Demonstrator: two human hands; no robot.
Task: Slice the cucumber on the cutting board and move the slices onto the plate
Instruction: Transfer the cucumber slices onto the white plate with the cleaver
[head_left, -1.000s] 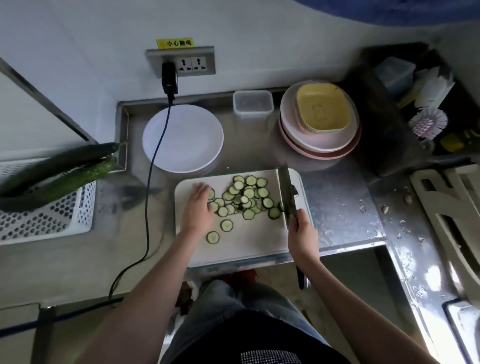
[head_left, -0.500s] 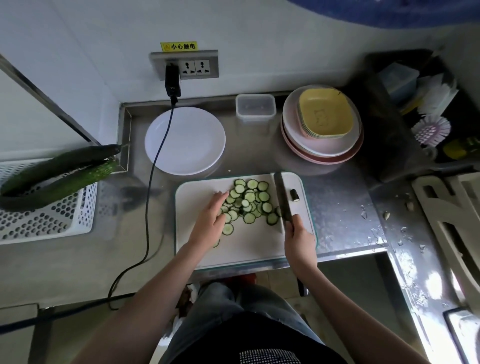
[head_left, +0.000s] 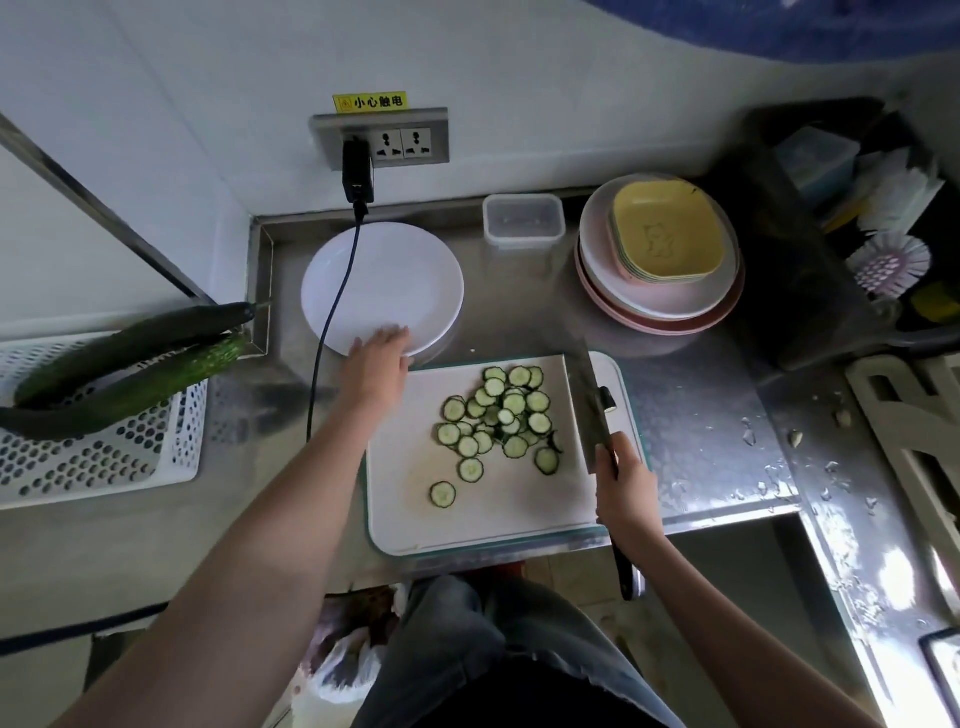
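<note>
Several cucumber slices (head_left: 500, 420) lie in a loose pile on the white cutting board (head_left: 519, 504). A small cucumber end piece (head_left: 607, 400) sits by the blade. My right hand (head_left: 626, 486) grips the handle of a knife (head_left: 589, 402) whose blade rests on the board to the right of the pile. My left hand (head_left: 376, 364) reaches over the near rim of the empty white plate (head_left: 400, 275), fingers extended and touching its edge. Whether the fingers grip the rim is unclear.
A black cable (head_left: 332, 322) runs from the wall socket across the plate's left side. Whole cucumbers (head_left: 124, 364) lie on a white perforated basket (head_left: 98, 457) at left. A clear container (head_left: 523, 218) and stacked plates with yellow dishes (head_left: 660, 260) stand behind the board.
My left hand has left the slices on the board and moved up and left to the plate's near rim. The knife stays at the right of the pile.
</note>
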